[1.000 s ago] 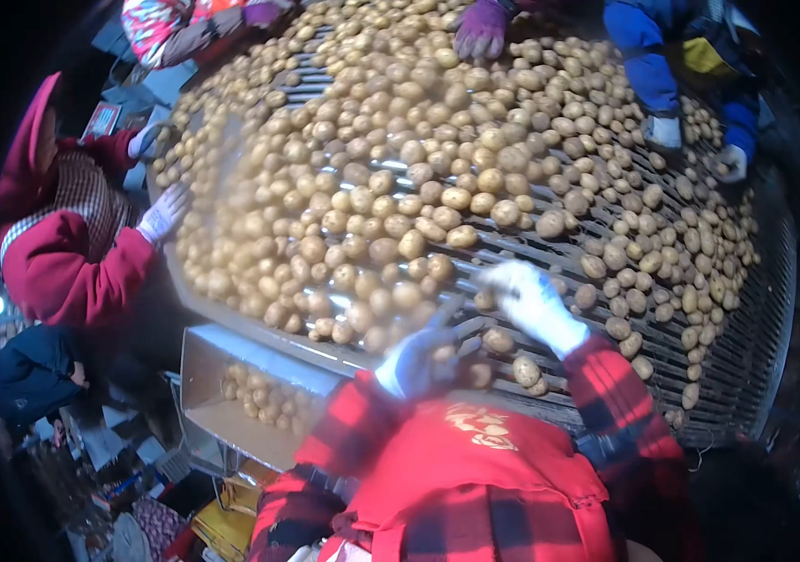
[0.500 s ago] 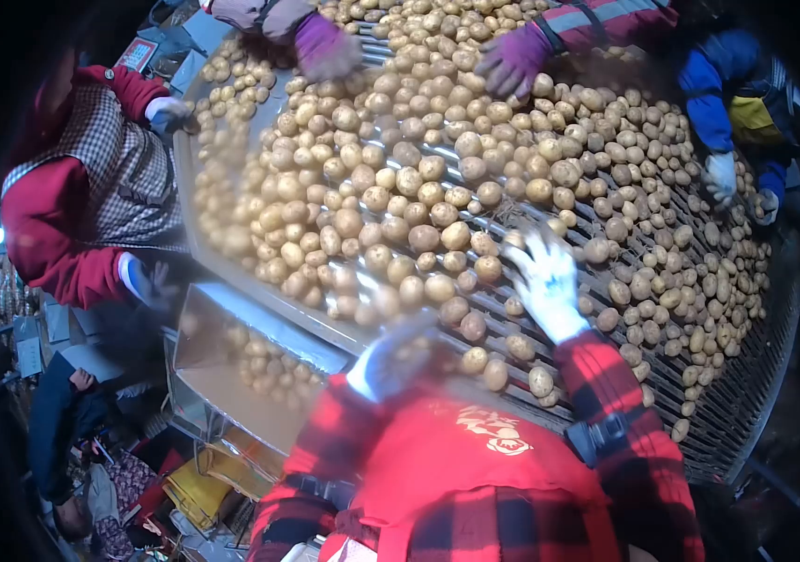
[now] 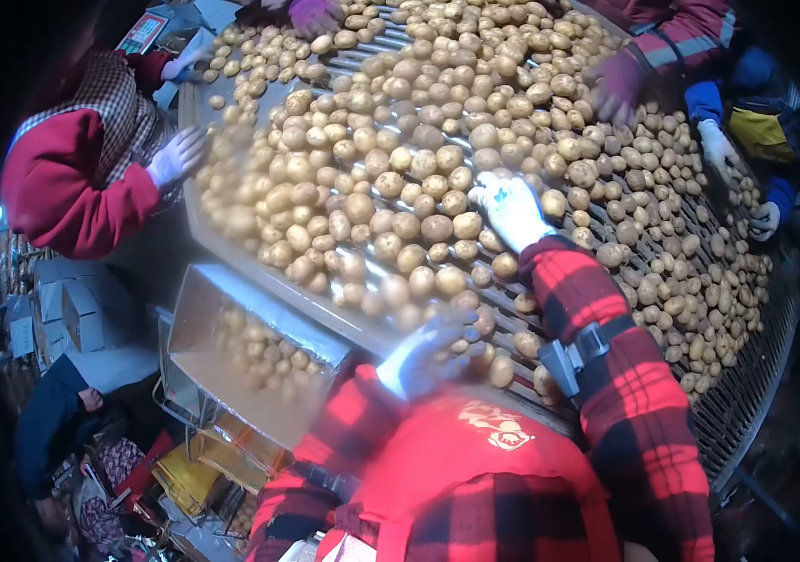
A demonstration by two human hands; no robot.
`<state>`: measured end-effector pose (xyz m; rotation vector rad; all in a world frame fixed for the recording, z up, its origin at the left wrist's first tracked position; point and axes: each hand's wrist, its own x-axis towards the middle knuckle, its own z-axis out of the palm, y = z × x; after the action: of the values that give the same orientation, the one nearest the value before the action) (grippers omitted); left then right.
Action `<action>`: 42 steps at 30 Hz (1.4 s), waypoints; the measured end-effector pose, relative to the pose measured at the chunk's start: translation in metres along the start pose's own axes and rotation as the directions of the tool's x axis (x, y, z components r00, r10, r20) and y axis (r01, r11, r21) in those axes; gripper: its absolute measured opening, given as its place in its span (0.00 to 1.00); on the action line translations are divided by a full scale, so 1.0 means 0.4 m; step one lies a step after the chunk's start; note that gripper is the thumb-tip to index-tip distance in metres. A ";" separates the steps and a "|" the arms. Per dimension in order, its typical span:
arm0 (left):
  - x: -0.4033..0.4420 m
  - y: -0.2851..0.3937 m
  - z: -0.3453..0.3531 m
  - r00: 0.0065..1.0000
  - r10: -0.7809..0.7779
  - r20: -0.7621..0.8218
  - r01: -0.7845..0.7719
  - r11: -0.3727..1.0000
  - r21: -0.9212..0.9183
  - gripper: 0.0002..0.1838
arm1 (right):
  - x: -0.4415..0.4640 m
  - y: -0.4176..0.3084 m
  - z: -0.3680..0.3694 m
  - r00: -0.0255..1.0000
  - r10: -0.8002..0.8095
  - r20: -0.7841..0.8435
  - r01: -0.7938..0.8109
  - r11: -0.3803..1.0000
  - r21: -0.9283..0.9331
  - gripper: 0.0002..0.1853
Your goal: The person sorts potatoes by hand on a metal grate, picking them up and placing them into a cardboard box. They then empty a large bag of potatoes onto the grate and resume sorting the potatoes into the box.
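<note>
My right hand (image 3: 514,208), in a white glove, reaches over the heap of potatoes (image 3: 404,225) on the slatted metal table. Its fingers are stretched out against the potatoes, and the fingertips are partly hard to make out. My left hand (image 3: 430,354), also in a white glove, is low over the near edge with fingers spread. It is close to several potatoes (image 3: 500,371) and holds nothing I can see. Bare metal slats (image 3: 517,323) show between the potatoes near my hands.
A lined box (image 3: 231,272) with potatoes stands below the table's near left rim (image 3: 269,286). Co-workers' gloved hands are at the left (image 3: 177,157), top (image 3: 315,14), upper right (image 3: 618,86) and far right (image 3: 718,150). Cardboard boxes (image 3: 81,314) and a yellow crate (image 3: 189,473) lie left.
My right hand has moved up and left across the potatoes. My left hand has shifted slightly right. The purple-gloved hands have moved outward, and the left co-worker's lower hand has risen to the rim.
</note>
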<state>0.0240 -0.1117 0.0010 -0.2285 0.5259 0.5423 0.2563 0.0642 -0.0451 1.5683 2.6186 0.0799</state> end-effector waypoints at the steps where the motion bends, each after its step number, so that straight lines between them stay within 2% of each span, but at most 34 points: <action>1: -0.003 0.005 0.001 1.000 0.003 0.000 -0.003 1.000 0.002 0.29 | 0.007 0.009 0.005 0.999 0.003 -0.044 0.001 0.995 0.101 0.11; 2: -0.001 0.013 0.004 0.998 0.051 0.047 -0.063 0.946 0.318 0.32 | 0.014 0.019 0.010 0.996 0.005 -0.089 0.013 0.980 0.196 0.10; 4: -0.003 0.017 -0.001 0.991 0.087 0.099 -0.129 0.802 0.584 0.36 | -0.050 -0.005 -0.049 0.965 0.216 -0.149 -0.120 0.866 0.485 0.10; 5: 0.000 0.020 -0.004 0.983 0.130 0.130 -0.184 0.753 0.632 0.41 | -0.082 -0.029 -0.087 0.936 0.307 -0.174 -0.134 0.766 0.629 0.14; 6: 0.004 0.030 -0.004 0.983 0.109 0.145 -0.158 0.904 0.396 0.39 | -0.124 -0.052 -0.122 0.940 0.315 -0.131 -0.113 0.649 0.752 0.15; 7: 0.009 0.041 -0.003 0.983 0.087 0.160 -0.109 0.985 0.132 0.38 | -0.168 -0.076 -0.193 0.977 0.202 -0.072 -0.070 0.617 0.784 0.16; 8: 0.005 0.050 0.037 0.988 0.099 0.122 -0.123 0.971 0.205 0.38 | -0.201 -0.098 -0.225 0.999 0.033 -0.034 0.011 0.553 0.833 0.16; 11: 0.014 0.081 0.017 0.983 0.009 0.186 -0.056 0.968 0.246 0.35 | -0.245 -0.125 -0.264 0.998 -0.062 0.019 0.025 0.632 0.774 0.17; 12: 0.002 0.082 -0.019 0.967 0.090 0.238 -0.210 0.810 0.548 0.32 | -0.251 -0.130 -0.231 0.999 -0.051 -0.007 0.047 0.833 0.551 0.18; 13: 0.002 0.081 -0.037 0.954 0.115 0.275 -0.277 0.684 0.674 0.31 | -0.258 -0.140 -0.189 0.998 -0.045 -0.035 0.053 0.958 0.281 0.19; 14: 0.001 0.081 -0.055 0.940 0.140 0.312 -0.337 0.534 0.775 0.30 | -0.264 -0.171 -0.136 0.993 -0.103 -0.048 0.107 0.992 0.067 0.21; 16: -0.011 0.075 -0.057 0.961 0.202 0.186 -0.271 0.580 0.768 0.26 | -0.234 -0.188 -0.090 0.994 -0.051 0.097 0.044 0.996 0.072 0.20; 18: -0.036 0.068 -0.044 0.959 0.259 0.112 -0.248 0.586 0.771 0.23 | -0.244 -0.170 -0.063 0.999 -0.045 0.015 0.042 0.984 0.175 0.21; 19: -0.044 0.063 -0.039 0.975 0.203 0.095 -0.216 0.738 0.639 0.24 | -0.241 -0.162 -0.078 0.999 0.000 0.054 -0.012 0.974 0.225 0.19; 20: -0.044 0.065 -0.046 0.976 0.166 0.140 -0.215 0.829 0.516 0.25 | -0.241 -0.151 -0.108 0.996 0.084 0.042 -0.094 0.910 0.405 0.18; 22: -0.045 0.067 -0.060 0.969 0.090 0.229 -0.147 0.959 0.243 0.29 | -0.253 -0.164 -0.160 0.935 0.354 0.037 -0.268 0.632 0.727 0.16; 23: -0.041 0.065 -0.039 0.967 0.058 0.248 -0.091 0.988 0.125 0.29 | -0.255 -0.180 -0.198 0.960 0.276 0.051 -0.201 0.550 0.810 0.15; 24: -0.031 0.058 -0.057 0.957 0.073 0.281 -0.124 0.978 0.168 0.29 | -0.248 -0.201 -0.232 0.978 0.200 0.054 -0.141 0.453 0.880 0.15; 25: -0.023 0.053 -0.063 0.945 0.088 0.314 -0.159 0.965 0.210 0.29 | -0.239 -0.216 -0.246 0.998 0.056 -0.034 0.003 0.476 0.880 0.14; 26: -0.016 0.049 -0.066 0.932 0.102 0.347 -0.196 0.949 0.248 0.29 | -0.226 -0.216 -0.238 0.986 -0.033 -0.163 0.149 0.607 0.781 0.18; 27: -0.020 0.052 -0.070 0.974 0.094 0.206 -0.184 0.861 0.474 0.28 | -0.206 -0.207 -0.228 0.984 0.008 -0.178 0.126 0.671 0.730 0.18; 28: -0.026 0.053 -0.065 0.980 0.129 0.148 -0.189 0.828 0.528 0.25 | -0.178 -0.194 -0.213 0.979 0.044 -0.199 0.105 0.728 0.677 0.18; 29: -0.031 0.055 -0.058 0.982 0.164 0.090 -0.185 0.792 0.581 0.23 | -0.149 -0.173 -0.183 0.988 -0.041 -0.152 0.122 0.806 0.579 0.18; 30: -0.037 0.056 -0.052 0.980 0.198 0.030 -0.172 0.756 0.632 0.22 | -0.133 -0.182 -0.124 0.999 -0.037 -0.037 0.053 0.710 0.702 0.15; 31: -0.037 0.060 -0.059 0.969 0.243 0.043 -0.213 0.739 0.639 0.22 | -0.109 -0.185 -0.118 0.991 -0.135 -0.023 0.126 0.834 0.537 0.14; 32: -0.039 0.059 -0.066 0.949 0.293 0.118 -0.287 0.645 0.709 0.22 | -0.091 -0.194 -0.114 0.974 -0.227 0.013 0.208 0.913 0.350 0.12; 33: -0.042 0.058 -0.073 0.920 0.340 0.193 -0.359 0.537 0.764 0.22 | -0.083 -0.205 -0.113 0.972 -0.233 0.014 0.213 0.910 0.356 0.12; 34: -0.046 0.059 -0.071 0.884 0.384 0.266 -0.424 0.421 0.802 0.22 | -0.083 -0.215 -0.093 0.965 -0.248 -0.087 0.261 0.941 0.215 0.10; 35: -0.042 0.072 -0.067 0.943 0.330 0.052 -0.285 0.715 0.639 0.22 | -0.078 -0.219 -0.075 0.943 -0.271 -0.192 0.287 0.956 0.062 0.08; 36: -0.049 0.075 -0.062 0.977 0.214 0.009 -0.203 0.914 0.352 0.22 | -0.083 -0.227 -0.059 0.943 -0.270 -0.197 0.287 0.956 0.064 0.08; 37: -0.057 0.078 -0.056 0.995 0.095 -0.035 -0.094 0.995 0.020 0.23 | -0.087 -0.237 -0.053 0.985 -0.166 -0.045 0.169 0.983 0.067 0.08; 38: -0.063 0.074 -0.063 0.994 0.099 -0.039 -0.099 0.995 0.020 0.23 | -0.095 -0.240 -0.047 0.992 -0.058 0.112 0.052 0.997 0.053 0.07; 40: -0.068 0.064 -0.079 0.988 0.119 0.096 -0.110 0.990 -0.093 0.25 | -0.125 -0.195 -0.062 0.984 0.007 0.179 -0.017 0.998 0.054 0.07; 42: -0.063 0.055 -0.077 0.987 0.108 0.123 -0.093 0.988 -0.124 0.25 | -0.113 -0.167 -0.073 0.971 -0.027 0.239 -0.008 0.990 0.144 0.10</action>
<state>-0.0190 -0.1146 -0.0132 -0.2787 0.3811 0.6829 0.2159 -0.0073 -0.0198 1.4985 2.4894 -0.2885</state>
